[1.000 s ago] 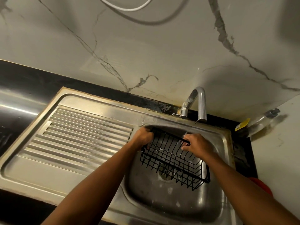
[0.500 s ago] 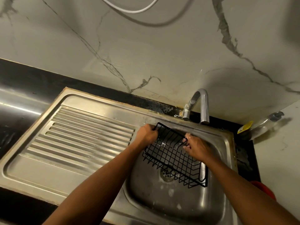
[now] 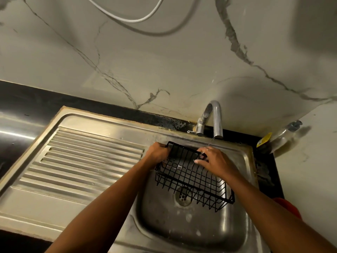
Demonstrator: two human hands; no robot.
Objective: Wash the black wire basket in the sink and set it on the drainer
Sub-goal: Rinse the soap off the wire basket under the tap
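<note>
The black wire basket [image 3: 191, 181] hangs tilted over the steel sink bowl [image 3: 182, 227], its far rim raised toward the tap. My left hand [image 3: 157, 151] grips the basket's far left corner. My right hand [image 3: 214, 160] lies on the far right rim, fingers bent over the wire, under a thin stream of water from the tap [image 3: 216, 121]. The ribbed drainer [image 3: 82, 161] lies to the left of the bowl with nothing on it.
A clear bottle with a yellow label [image 3: 277, 136] lies on the black counter at the right. Something red [image 3: 286, 207] shows past my right forearm. A white cable [image 3: 127, 17] hangs on the marble wall. The drain [image 3: 182, 197] sits under the basket.
The basket has been tipped up, its far rim lifted toward the tap. My right hand has shifted along the rim into the water stream. My left hand keeps its corner hold.
</note>
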